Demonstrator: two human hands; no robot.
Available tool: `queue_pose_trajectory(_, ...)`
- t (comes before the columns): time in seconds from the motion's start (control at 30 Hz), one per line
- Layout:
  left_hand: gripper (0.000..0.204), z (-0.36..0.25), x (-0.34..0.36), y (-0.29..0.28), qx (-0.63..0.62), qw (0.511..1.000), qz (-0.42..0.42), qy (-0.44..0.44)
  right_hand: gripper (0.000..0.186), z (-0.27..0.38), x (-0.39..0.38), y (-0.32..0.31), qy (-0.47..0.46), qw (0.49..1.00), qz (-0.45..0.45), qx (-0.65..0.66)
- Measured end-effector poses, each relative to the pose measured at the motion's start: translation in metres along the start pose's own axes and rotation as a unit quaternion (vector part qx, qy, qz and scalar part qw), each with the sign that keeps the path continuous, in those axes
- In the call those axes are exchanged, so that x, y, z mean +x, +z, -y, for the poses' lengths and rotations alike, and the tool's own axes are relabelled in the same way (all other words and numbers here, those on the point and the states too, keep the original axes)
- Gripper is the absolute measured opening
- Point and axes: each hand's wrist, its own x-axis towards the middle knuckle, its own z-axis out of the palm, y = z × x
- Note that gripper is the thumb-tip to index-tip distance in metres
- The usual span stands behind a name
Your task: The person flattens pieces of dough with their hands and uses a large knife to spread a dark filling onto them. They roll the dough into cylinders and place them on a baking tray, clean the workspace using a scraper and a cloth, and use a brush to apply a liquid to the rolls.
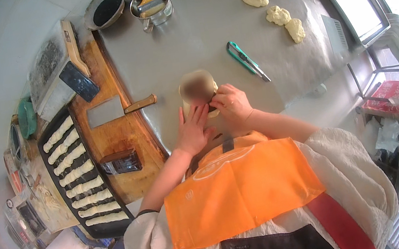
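Note:
On the steel worktop in front of me lies a pale piece of dough (183, 92), its middle blurred over a dark brown patch that I cannot make out. My left hand (193, 130) rests with outstretched fingers at its near edge. At the right edge my right hand (231, 104) has its fingers pressed together on the dough. A teal utility knife (247, 60) lies beyond my right hand. Three lumps of dough (278, 15) sit farther off to the right.
Left of me, a wooden board (129, 131) carries a cleaver (117, 109), a dark package (121, 162) and a phone (78, 80). A black tray (114, 187) holds several dough strips. At the back stand a metal pot (159, 17) with a brush (148, 0) and a bowl of dark filling (104, 10).

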Motion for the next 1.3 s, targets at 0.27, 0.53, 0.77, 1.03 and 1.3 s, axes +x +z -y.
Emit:
queue_pose_trajectory(0.27,0.025,0.016,-0.016,-0.03,-0.06,0.973,-0.209,-0.074,0.015,0.012,-0.055,-0.01,-0.111,0.978,0.157,0.078)
queue_pose_trajectory(0.53,0.031,0.02,-0.031,-0.019,-0.061,0.974,-0.206,-0.07,0.007,0.025,-0.013,-0.004,-0.108,0.992,0.042,0.043)
queue_pose_trajectory(0.77,0.032,0.01,-0.01,-0.016,-0.011,0.984,-0.176,0.015,0.01,0.014,0.012,0.022,-0.143,0.98,0.099,-0.099)
queue_pose_trajectory(1.03,0.021,0.038,0.013,-0.005,0.027,0.977,-0.176,0.12,0.02,0.016,-0.023,-0.005,-0.08,0.995,0.025,-0.063)
queue_pose_trajectory(1.3,0.011,0.036,0.016,-0.003,-0.055,0.984,-0.168,0.004,0.017,-0.003,0.003,-0.004,-0.071,0.996,0.042,-0.039)
